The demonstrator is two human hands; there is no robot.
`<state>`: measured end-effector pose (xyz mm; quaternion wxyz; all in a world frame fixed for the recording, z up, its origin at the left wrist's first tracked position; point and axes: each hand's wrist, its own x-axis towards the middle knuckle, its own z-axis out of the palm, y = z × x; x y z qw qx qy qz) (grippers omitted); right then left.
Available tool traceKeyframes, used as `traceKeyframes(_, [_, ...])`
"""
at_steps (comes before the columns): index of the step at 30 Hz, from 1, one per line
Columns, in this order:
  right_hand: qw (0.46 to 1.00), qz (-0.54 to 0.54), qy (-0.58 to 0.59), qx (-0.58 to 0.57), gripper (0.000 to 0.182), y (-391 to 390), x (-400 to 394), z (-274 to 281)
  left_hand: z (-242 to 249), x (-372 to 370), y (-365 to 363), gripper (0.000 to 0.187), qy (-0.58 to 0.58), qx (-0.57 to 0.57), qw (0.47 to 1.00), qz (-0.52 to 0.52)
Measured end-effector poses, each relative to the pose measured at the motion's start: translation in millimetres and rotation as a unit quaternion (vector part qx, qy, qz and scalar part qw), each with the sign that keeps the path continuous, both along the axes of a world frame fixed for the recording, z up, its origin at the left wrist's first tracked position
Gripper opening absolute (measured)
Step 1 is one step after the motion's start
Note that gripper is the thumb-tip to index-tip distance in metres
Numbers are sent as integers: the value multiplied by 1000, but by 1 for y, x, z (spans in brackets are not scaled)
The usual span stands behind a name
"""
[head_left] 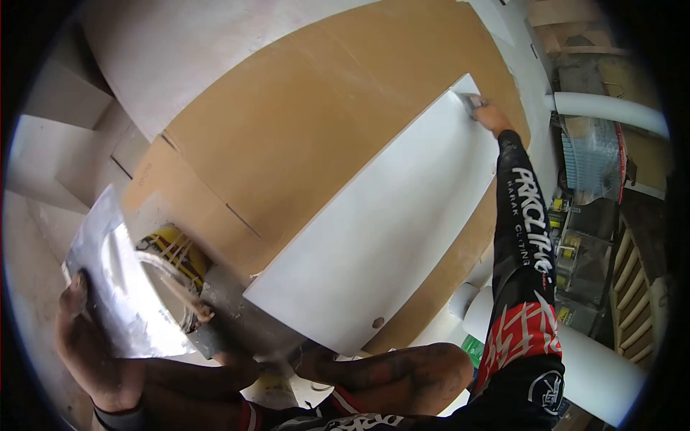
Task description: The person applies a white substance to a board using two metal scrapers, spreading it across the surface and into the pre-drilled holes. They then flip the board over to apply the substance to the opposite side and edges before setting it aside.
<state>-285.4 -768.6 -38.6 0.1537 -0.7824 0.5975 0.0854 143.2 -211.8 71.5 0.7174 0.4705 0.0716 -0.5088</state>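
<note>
Large brown fibreboard sheet (302,136) filled the upper centre of frame. On it lay the flat white rectangular panel (388,223), running from lower centre to upper right; its face looked evenly coated, so the work seemed well along, only the far corner under attention. Right hand (490,115) was closed on a small scraper (471,103) at that corner. Left hand (90,345), lower left and well apart from the panel, gripped a shiny metal plate (118,280) above a yellow tub (176,262).

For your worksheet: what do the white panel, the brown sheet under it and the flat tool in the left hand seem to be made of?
White panel: board with a smooth matt white coat. Brown sheet: probably fibreboard, even tan and grainless. Flat tool in left hand: shiny grey, likely metal.
</note>
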Motion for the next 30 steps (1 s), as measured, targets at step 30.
traceKeyframes(30, [971,129,-200,37,48,507,168,-19,6,-5,33,18,33,-94,993,-59])
